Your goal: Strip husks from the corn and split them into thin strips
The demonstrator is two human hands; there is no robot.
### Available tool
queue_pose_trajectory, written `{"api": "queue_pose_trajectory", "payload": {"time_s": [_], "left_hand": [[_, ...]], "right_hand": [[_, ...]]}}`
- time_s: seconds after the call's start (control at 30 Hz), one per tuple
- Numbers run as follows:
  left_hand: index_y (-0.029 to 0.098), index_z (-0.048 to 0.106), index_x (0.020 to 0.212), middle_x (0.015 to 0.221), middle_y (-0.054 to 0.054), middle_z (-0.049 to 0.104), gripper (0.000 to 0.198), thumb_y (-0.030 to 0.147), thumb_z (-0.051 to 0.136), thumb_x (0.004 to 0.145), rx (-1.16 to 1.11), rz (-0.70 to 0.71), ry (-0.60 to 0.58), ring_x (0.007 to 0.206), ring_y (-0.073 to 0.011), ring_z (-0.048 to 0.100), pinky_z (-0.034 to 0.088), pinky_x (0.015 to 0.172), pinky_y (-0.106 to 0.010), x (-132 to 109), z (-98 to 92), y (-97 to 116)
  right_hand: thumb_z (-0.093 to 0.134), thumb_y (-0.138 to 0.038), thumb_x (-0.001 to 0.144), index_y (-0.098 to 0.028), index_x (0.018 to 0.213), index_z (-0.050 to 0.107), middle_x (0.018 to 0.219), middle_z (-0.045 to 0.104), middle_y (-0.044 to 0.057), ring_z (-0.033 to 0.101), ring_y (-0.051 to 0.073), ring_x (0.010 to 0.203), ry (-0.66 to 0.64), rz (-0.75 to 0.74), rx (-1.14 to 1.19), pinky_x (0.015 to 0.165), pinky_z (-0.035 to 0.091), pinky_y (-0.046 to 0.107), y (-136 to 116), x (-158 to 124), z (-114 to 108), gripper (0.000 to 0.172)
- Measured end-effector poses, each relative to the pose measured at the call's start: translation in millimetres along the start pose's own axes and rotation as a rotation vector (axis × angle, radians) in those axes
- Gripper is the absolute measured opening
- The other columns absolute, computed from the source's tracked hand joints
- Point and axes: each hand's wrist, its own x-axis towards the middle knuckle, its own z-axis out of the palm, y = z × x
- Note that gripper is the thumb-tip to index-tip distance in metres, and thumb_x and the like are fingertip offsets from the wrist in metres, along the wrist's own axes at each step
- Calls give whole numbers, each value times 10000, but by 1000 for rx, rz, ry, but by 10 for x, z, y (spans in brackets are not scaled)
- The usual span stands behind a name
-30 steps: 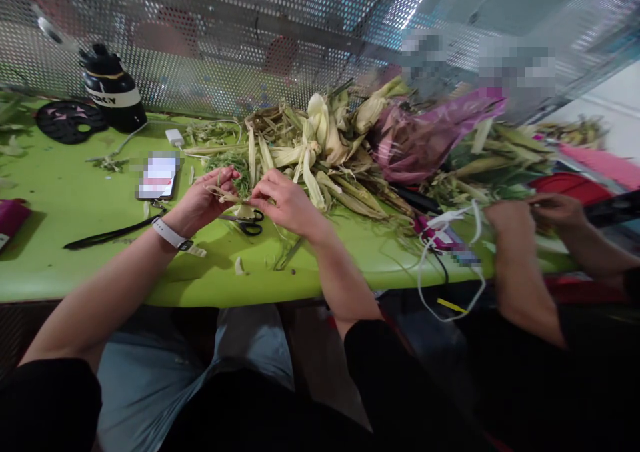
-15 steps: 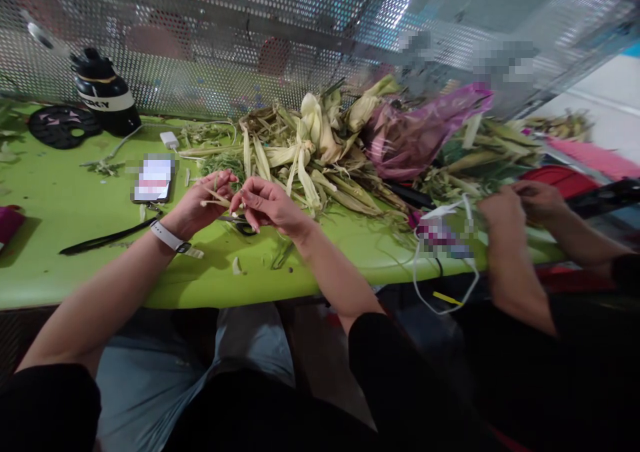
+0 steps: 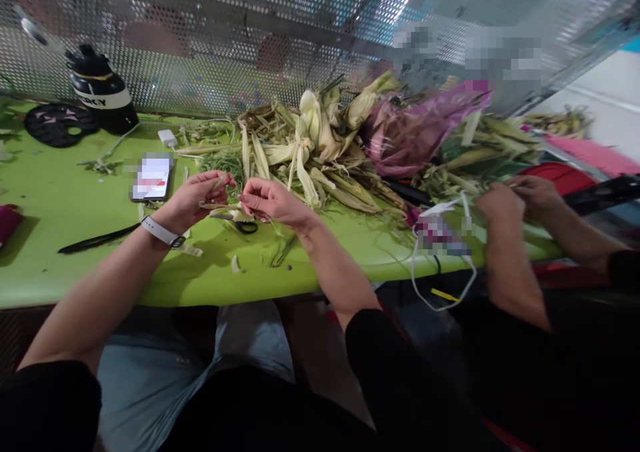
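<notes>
My left hand (image 3: 193,199), with a white watch on its wrist, and my right hand (image 3: 273,202) are held close together just above the green table (image 3: 65,199). Both pinch a thin pale strip of corn husk (image 3: 220,205) stretched between them, fingers curled round it. Black-handled scissors (image 3: 245,226) lie on the table right below my hands. A heap of corn husks (image 3: 305,152) lies just beyond my fingers.
A phone (image 3: 151,179) lies left of my hands, with a black strap (image 3: 97,240) nearer the edge. A black bottle (image 3: 103,92) and a round lid (image 3: 60,123) stand at the back left. A purple bag (image 3: 415,135) sits further right. Another person's hands (image 3: 515,199) work at the right.
My hands lifted off the table and the scissors, then drew slightly apart with the husk strip between them. The other person's hands shifted a little left.
</notes>
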Motion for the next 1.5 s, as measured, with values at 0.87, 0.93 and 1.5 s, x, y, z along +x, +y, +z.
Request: {"api": "queue_pose_trajectory", "payload": {"time_s": [0.87, 0.93, 1.5], "left_hand": [[135, 582, 595, 479, 36, 454, 321, 250, 674, 880, 271, -128, 49, 371, -27, 371, 233, 374, -158, 67, -110, -119], [141, 576, 614, 506, 32, 466, 310, 261, 676, 882, 282, -155, 106, 388, -28, 382, 241, 386, -160, 58, -85, -102], [207, 385, 530, 443, 51, 253, 784, 977, 402, 679, 293, -404, -161, 368, -51, 210, 106, 439, -252, 33, -67, -145]], "right_hand": [[519, -356, 1018, -206, 843, 560, 1062, 698, 100, 654, 171, 968, 156, -588, -715, 874, 547, 345, 284, 88, 162, 235], [515, -342, 1019, -210, 853, 563, 1109, 704, 107, 667, 182, 1038, 180, -594, -750, 911, 553, 355, 308, 87, 172, 218], [472, -343, 1036, -213, 876, 592, 1220, 671, 115, 681, 194, 1054, 65, -560, -979, 879, 574, 346, 309, 51, 212, 240]]}}
